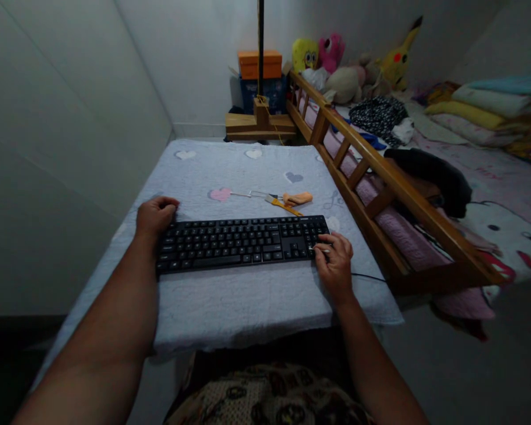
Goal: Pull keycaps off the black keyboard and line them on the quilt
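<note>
A black keyboard (pixel 234 242) lies on the cloth-covered table (pixel 230 307). My left hand (pixel 156 215) rests at its upper left corner with the fingers curled; what they hold, if anything, is hidden. Over the number keys at the right end, my right hand (pixel 335 260) pinches a small, thin, pale stick (pixel 319 248), its tip at the keys. Behind the keyboard lie a yellow-handled brush (pixel 284 205), an orange-tan handled object (pixel 298 198) and a thin metal rod (pixel 240 194).
A wooden bed rail (pixel 380 165) runs along the table's right side, with plush toys (pixel 347 82) and folded bedding (pixel 491 109) beyond. A black cable (pixel 369 276) crosses the table's right edge. Behind the table stands a wooden post base (pixel 261 121) beside an orange box (pixel 259 64).
</note>
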The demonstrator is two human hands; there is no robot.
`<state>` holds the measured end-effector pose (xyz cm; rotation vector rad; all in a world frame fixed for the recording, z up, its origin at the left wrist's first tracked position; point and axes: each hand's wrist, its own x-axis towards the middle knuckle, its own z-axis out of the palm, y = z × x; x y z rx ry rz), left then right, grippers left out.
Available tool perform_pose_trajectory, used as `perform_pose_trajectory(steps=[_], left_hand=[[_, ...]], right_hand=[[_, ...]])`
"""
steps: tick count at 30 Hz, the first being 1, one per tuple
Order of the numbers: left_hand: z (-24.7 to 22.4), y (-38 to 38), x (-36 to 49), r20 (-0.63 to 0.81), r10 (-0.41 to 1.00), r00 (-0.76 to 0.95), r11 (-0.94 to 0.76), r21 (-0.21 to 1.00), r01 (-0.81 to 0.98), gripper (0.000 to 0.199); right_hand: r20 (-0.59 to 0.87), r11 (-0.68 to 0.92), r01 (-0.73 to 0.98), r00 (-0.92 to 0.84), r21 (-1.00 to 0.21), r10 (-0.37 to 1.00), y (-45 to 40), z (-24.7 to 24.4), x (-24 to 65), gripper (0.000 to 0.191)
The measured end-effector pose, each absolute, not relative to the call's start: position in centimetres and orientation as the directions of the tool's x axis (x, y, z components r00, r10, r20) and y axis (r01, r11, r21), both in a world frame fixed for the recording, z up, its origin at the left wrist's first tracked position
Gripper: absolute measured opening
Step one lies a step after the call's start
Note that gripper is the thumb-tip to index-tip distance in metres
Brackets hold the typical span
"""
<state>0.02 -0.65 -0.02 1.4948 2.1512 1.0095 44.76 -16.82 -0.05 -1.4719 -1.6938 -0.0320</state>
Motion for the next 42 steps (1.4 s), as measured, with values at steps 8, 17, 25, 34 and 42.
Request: perform_pose_trajectory(steps=[8, 17, 25, 34, 42], left_hand=[[-0.17, -0.50, -0.21, 0.125, 0.914, -0.386, 0.194, 0.701, 0.686, 0.036], [0.26, -0.85, 0.22, 0.108, 0.921, -0.374, 0.191, 0.712, 0.676, 0.034], [-0.30, -0.65, -0.25, 0.118, 0.925, -0.361, 0.182, 0.696, 0.694, 0.038], [-0.22, -0.72, -0.25, 0.112, 0.923, -0.368, 0.192, 0.694, 0.694, 0.043], [0.22, -0.94, 0.11, 0.095, 0.924, -0.371, 0.197, 0.711, 0.675, 0.041]], right_hand=[[0.595, 0.328, 0.814, 0.027, -0.479, 0.803, -16.85, -0.03, 44.70, 0.014], [0.604, 0.365, 0.794, 0.005, -0.487, 0.797, -17.13, 0.03, 44.88, 0.013], [0.587, 0.349, 0.781, 0.028, -0.518, 0.809, -16.88, -0.06, 44.81, 0.014], [0.590, 0.333, 0.789, 0.046, -0.516, 0.806, -16.59, -0.19, 44.83, 0.015], [0.608, 0.271, 0.805, 0.135, -0.528, 0.782, -16.60, -0.24, 45.27, 0.016]])
